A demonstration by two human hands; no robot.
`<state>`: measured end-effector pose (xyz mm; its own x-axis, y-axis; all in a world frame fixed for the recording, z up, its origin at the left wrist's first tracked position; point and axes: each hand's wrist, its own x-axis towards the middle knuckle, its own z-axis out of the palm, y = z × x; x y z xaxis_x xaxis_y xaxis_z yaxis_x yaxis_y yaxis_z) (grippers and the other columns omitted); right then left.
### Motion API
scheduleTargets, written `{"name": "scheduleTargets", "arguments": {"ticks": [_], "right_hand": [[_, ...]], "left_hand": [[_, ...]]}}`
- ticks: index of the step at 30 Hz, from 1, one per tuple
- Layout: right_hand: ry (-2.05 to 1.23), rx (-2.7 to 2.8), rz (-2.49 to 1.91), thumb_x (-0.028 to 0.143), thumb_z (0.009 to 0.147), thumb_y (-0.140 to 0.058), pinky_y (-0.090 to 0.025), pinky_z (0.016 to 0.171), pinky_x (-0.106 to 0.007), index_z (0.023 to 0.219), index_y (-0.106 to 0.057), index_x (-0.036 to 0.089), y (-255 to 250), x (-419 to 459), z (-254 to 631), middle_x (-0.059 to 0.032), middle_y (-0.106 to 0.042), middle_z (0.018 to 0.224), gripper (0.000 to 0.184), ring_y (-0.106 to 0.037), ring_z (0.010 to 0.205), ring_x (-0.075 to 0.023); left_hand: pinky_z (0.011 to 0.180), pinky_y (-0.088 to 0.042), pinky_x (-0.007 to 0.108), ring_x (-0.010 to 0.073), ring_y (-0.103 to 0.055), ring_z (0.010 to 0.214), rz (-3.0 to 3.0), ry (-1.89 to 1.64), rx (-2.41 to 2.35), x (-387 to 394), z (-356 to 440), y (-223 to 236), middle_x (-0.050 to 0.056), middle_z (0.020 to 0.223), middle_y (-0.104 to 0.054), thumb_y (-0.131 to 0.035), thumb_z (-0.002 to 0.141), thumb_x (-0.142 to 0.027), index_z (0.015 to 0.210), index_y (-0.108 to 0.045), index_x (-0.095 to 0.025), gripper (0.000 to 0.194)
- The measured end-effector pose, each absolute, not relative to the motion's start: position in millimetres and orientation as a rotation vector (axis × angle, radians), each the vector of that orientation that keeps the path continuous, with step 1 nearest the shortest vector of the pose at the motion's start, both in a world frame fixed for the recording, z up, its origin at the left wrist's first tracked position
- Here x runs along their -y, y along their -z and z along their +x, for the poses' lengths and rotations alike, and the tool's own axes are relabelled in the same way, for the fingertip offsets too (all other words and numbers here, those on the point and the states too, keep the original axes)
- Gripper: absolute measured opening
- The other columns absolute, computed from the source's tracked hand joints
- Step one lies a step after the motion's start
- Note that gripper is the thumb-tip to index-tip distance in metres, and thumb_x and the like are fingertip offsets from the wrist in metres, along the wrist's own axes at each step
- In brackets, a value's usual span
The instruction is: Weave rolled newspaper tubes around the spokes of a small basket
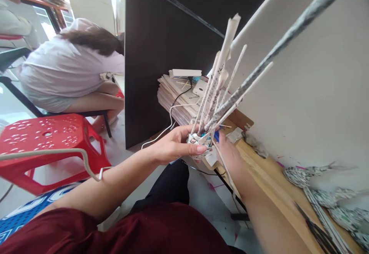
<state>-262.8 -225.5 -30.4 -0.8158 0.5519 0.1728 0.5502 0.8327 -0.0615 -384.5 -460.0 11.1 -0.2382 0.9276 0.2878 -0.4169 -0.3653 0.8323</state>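
My left hand [184, 142] is wrapped round a small woven piece made of rolled newspaper [198, 140], its thumb pressed on the near side. Long rolled-paper rods [215, 81] fan upward out of the weave, and one thicker grey rod [276, 50] slants far to the upper right. Just right of the weave is my right hand [229, 152], smeared by motion, its fingers partly hidden. A bit of something blue [216, 136] shows beside those fingers. A thin paper strand [223, 163] hangs down from the weave past that hand.
A wooden table [259, 177] runs along the wall, bearing scissors [314, 227] and woven newspaper pieces [300, 175]. Stacked papers [178, 100] lie behind my hands, beside a black partition [161, 46]. A red stool [46, 138] and a seated person [66, 69] are at left.
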Motion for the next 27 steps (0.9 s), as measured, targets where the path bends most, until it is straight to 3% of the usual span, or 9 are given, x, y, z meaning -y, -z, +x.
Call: {"name": "scheduleTargets", "arguments": {"ticks": [2, 6, 9, 11, 15, 18, 21, 23, 27], "right_hand": [[0.062, 2.79, -0.963, 0.016, 0.094, -0.036, -0.05, 0.088, -0.048, 0.151, -0.038, 0.005, 25.2, 218.7, -232.6, -0.0312, -0.067, 0.119, 0.057, -0.07, 0.103, -0.0386], [-0.015, 2.491, -1.165, 0.022, 0.087, -0.047, -0.054, 0.082, -0.049, 0.147, -0.043, 0.005, 21.7, 186.1, -157.7, -0.0251, -0.068, 0.11, 0.063, -0.07, 0.095, -0.0374], [-0.472, 2.04, -1.347, 0.033, 0.075, -0.063, -0.053, 0.058, -0.04, 0.108, -0.064, 0.021, 22.6, 164.4, -100.4, -0.0055, -0.062, 0.074, 0.035, -0.063, 0.065, -0.0271], [-0.913, 1.646, -1.207, 0.035, 0.067, -0.07, -0.049, 0.049, -0.032, 0.088, -0.06, 0.025, 21.5, 163.2, -68.0, 0.0008, -0.056, 0.071, 0.026, -0.057, 0.059, -0.0199], [-1.379, 1.252, -0.978, 0.031, 0.062, -0.08, -0.049, 0.049, -0.026, 0.081, -0.061, 0.024, 11.2, 197.6, -30.5, 0.0022, -0.053, 0.073, 0.027, -0.056, 0.062, -0.0149], [-1.599, 1.169, -0.852, 0.041, 0.074, -0.081, -0.041, 0.043, -0.021, 0.084, -0.063, 0.024, 1.5, 239.0, -27.5, 0.0072, -0.035, 0.061, 0.026, -0.042, 0.051, -0.0101], [-1.576, 1.366, -0.731, 0.052, 0.083, -0.075, -0.034, 0.039, -0.022, 0.088, -0.068, 0.026, -3.7, 278.5, -35.5, 0.0086, -0.029, 0.056, 0.027, -0.033, 0.044, -0.0095], [-1.458, 1.556, -0.686, 0.055, 0.084, -0.074, -0.038, 0.042, -0.025, 0.091, -0.071, 0.026, -3.7, 301.1, -42.3, 0.0061, -0.039, 0.055, 0.03, -0.042, 0.046, -0.0117], [-1.121, 1.859, -0.736, 0.041, 0.089, -0.074, -0.051, 0.052, -0.031, 0.094, -0.074, 0.023, -0.7, 332.8, -55.2, 0.0, -0.06, 0.061, 0.019, -0.059, 0.052, -0.0157]], "left_hand": [[0.066, -0.052, 0.027, 0.0155, -0.063, 0.074, 0.997, -1.789, -0.77, 459.8, -384.8, -12.6, 0.008, 0.093, -0.07, -0.084, 0.077, -0.03, 0.128, -0.069, -0.018, 0.054], [0.066, -0.051, 0.027, 0.0136, -0.062, 0.073, 1.012, -1.831, -0.748, 456.9, -382.6, -15.3, 0.006, 0.094, -0.069, -0.082, 0.08, -0.03, 0.132, -0.067, -0.02, 0.056], [0.066, -0.053, 0.027, 0.0128, -0.06, 0.072, 1.004, -1.848, -0.771, 450.3, -376.7, -16.3, 0.003, 0.087, -0.065, -0.082, 0.08, -0.03, 0.129, -0.067, -0.019, 0.052], [0.066, -0.054, 0.026, 0.0118, -0.058, 0.071, 1.012, -1.854, -0.83, 443.9, -370.8, -15.3, 0.002, 0.084, -0.062, -0.082, 0.08, -0.03, 0.127, -0.067, -0.019, 0.05], [0.065, -0.053, 0.025, 0.012, -0.056, 0.073, 1.064, -1.822, -0.944, 429.3, -356.2, -10.7, 0.001, 0.088, -0.06, -0.081, 0.081, -0.03, 0.133, -0.061, -0.02, 0.057], [0.068, -0.052, 0.026, 0.0137, -0.058, 0.077, 1.153, -1.82, -1.005, 419.9, -344.7, -8.3, 0.002, 0.096, -0.063, -0.081, 0.081, -0.03, 0.135, -0.056, -0.021, 0.06], [0.071, -0.05, 0.027, 0.0156, -0.06, 0.082, 1.216, -1.8, -1.065, 413.1, -333.5, -7.0, 0.004, 0.104, -0.064, -0.081, 0.081, -0.032, 0.131, -0.051, -0.02, 0.06], [0.071, -0.049, 0.028, 0.0149, -0.059, 0.079, 1.238, -1.771, -1.088, 409.5, -326.4, -5.1, 0.003, 0.101, -0.063, -0.08, 0.082, -0.036, 0.128, -0.047, -0.02, 0.059], [0.07, -0.044, 0.028, 0.0133, -0.054, 0.074, 1.328, -1.729, -1.198, 404.0, -315.2, 1.5, 0.0, 0.092, -0.058, -0.08, 0.083, -0.041, 0.12, -0.042, -0.022, 0.057]]}}
